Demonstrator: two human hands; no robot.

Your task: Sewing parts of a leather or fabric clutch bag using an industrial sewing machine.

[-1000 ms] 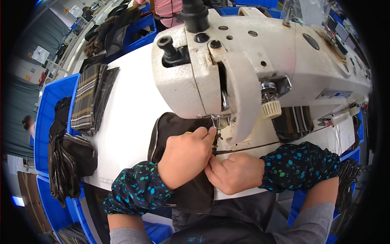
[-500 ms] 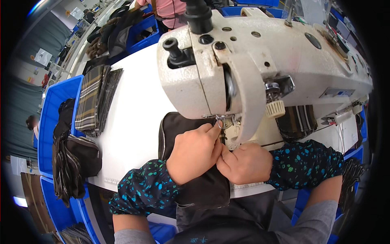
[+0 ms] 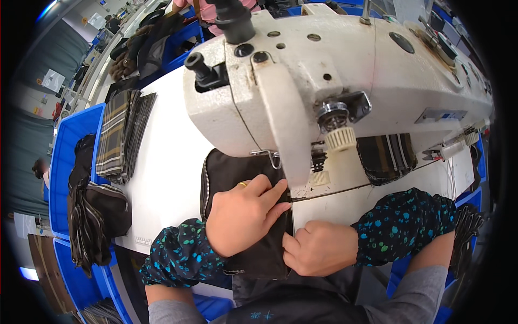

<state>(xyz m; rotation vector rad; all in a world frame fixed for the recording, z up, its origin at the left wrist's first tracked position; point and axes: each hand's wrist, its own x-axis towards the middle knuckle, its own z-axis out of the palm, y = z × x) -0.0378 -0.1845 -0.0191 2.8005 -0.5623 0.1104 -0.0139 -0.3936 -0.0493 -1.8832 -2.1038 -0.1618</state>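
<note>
A dark brown fabric piece (image 3: 226,173), with a metal zipper along its left side, lies under the head of a white sewing machine (image 3: 324,75) and hangs toward my lap. My left hand (image 3: 240,218), a ring on one finger, rests on this piece. Its index finger and thumb stretch apart toward the right edge, just below the needle area. Closed on that same edge, nearer to me, is my right hand (image 3: 321,248), its fingertips curled round the fabric. The machine's arm cover hides the needle.
Folded plaid fabric pieces (image 3: 116,135) are stacked by a blue bin (image 3: 62,178) at left, with dark pouches (image 3: 108,208) hanging over its side. More plaid fabric (image 3: 388,156) lies under the machine arm. A person in pink (image 3: 208,13) is beyond the table.
My hands have come apart: the left slid slightly left and spread its finger and thumb, the right moved down along the edge. The machine appears further left in view.
</note>
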